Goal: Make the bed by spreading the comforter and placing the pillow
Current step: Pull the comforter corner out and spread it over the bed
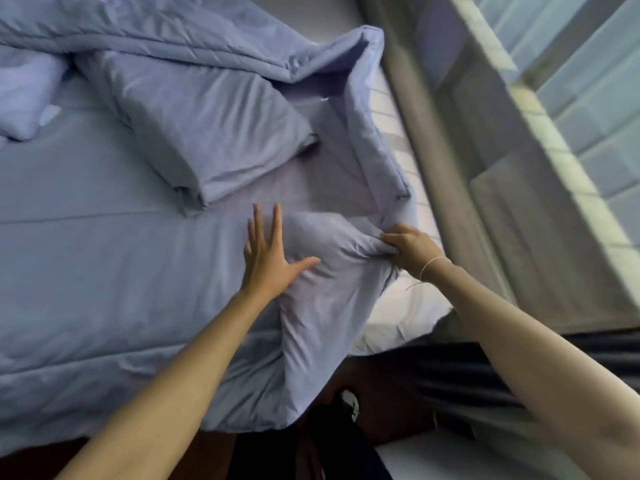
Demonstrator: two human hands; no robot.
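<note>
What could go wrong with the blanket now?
The right hand grips only a bunched corner of the comforter; pulling hard might slip it free. The comforter is folded over itself, so it may stay lumpy. Its near edge already hangs off the bed and could slide toward the floor.

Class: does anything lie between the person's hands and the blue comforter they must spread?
Nothing visible does. The left hand lies flat, fingers straight, on the crumpled blue comforter, and the right hand grips its bunched fabric near the mattress edge.
</note>
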